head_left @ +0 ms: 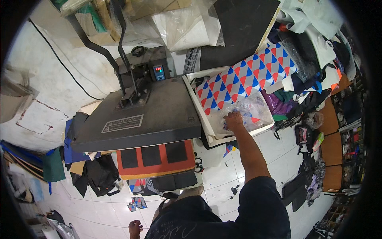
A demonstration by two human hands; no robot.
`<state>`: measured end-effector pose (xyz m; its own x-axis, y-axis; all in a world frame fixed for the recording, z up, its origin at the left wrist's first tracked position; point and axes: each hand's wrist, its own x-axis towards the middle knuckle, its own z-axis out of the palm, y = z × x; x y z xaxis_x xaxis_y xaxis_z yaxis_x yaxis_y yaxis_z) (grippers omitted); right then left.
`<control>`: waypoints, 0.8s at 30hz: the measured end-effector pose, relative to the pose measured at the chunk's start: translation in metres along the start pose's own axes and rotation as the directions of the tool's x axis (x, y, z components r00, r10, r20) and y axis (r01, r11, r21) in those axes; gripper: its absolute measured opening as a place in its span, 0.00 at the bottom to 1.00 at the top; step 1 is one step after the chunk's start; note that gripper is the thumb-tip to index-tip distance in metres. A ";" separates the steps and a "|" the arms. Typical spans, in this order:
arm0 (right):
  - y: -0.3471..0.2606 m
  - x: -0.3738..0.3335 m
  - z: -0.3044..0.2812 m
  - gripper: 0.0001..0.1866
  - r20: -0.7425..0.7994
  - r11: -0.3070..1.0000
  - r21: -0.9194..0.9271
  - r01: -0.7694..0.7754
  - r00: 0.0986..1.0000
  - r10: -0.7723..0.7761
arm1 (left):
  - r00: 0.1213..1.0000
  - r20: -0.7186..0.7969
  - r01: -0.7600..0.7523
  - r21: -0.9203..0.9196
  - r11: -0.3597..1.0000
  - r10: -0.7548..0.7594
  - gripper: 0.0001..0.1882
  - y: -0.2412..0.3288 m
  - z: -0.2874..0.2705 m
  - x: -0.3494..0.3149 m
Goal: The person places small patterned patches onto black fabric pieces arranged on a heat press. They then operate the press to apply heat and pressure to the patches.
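Note:
My right hand (234, 120) reaches into a white shallow tray (267, 126), at the left end of a crumpled clear plastic bag (250, 109). Its fingers are bent together there; what they grip is hidden. Small red and blue bits show through the plastic. Behind it, a long grey strip (246, 77) with a red and blue pattern lies across the tray. Down at the lower edge, my left hand (135, 229) hangs over the floor, fingers loosely bent and apart, with nothing visible in it.
Left of the tray stands a heat press (159, 109) with a dark upper plate and a lit display (158, 72). An orange-red sheet with black squares (153, 158) lies beneath its front edge. Scissors (198, 164) hang beside it. Patterned scraps (137, 203) lie on the tiled floor.

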<state>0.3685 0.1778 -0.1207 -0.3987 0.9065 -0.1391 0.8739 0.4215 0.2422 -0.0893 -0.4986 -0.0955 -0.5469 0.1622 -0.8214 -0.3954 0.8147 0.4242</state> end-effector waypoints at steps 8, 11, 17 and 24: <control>0.002 -0.016 0.017 0.10 -0.045 0.999 0.010 0.047 0.998 -0.047 | 0.998 -0.045 -0.048 0.024 0.999 0.049 0.15 0.048 0.034 -0.026; 0.005 -0.007 0.016 0.11 -0.003 0.999 0.007 0.033 0.999 -0.033 | 0.999 -0.001 -0.032 0.011 0.999 0.032 0.15 0.041 0.040 -0.020; 0.001 -0.010 0.015 0.09 -0.071 0.993 0.116 0.014 0.997 -0.006 | 1.000 -0.004 -0.030 0.085 0.996 0.030 0.16 0.034 0.033 -0.017; 0.001 -0.005 0.012 0.14 0.125 0.991 0.129 0.036 0.991 -0.052 | 0.999 -0.008 -0.031 0.088 0.996 0.032 0.17 0.032 0.028 -0.021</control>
<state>0.3741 0.1736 -0.1316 -0.4057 0.8732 -0.2700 0.8877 0.4468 0.1112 -0.0697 -0.4605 -0.0755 -0.5647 0.1837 -0.8046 -0.3120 0.8550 0.4142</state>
